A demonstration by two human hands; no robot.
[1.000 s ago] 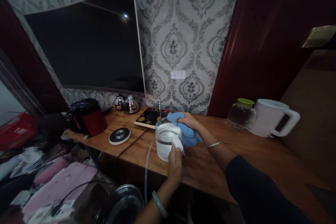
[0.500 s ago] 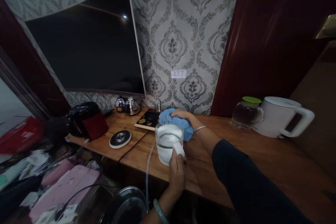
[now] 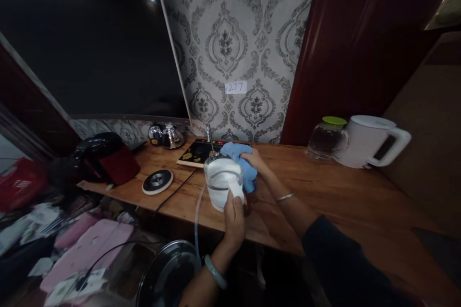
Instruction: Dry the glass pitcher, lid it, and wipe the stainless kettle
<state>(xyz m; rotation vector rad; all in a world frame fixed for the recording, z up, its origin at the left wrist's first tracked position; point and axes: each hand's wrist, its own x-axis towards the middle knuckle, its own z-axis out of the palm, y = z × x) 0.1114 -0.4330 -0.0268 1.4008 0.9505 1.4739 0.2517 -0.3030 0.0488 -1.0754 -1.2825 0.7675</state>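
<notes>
A white kettle body stands near the front edge of the wooden counter. My left hand grips its handle from below. My right hand presses a blue cloth against the kettle's far right side. A thin clear tube hangs down from the counter beside the kettle.
A black induction tray lies behind the kettle, with small steel teapots to its left. A round kettle base and a black and red appliance sit at the left. A glass pot and white kettle stand at right. A large television hangs on the wall.
My right hand with the blue cloth has moved from behind the kettle's rim down to its right side. The camera has come closer and turned a little.
</notes>
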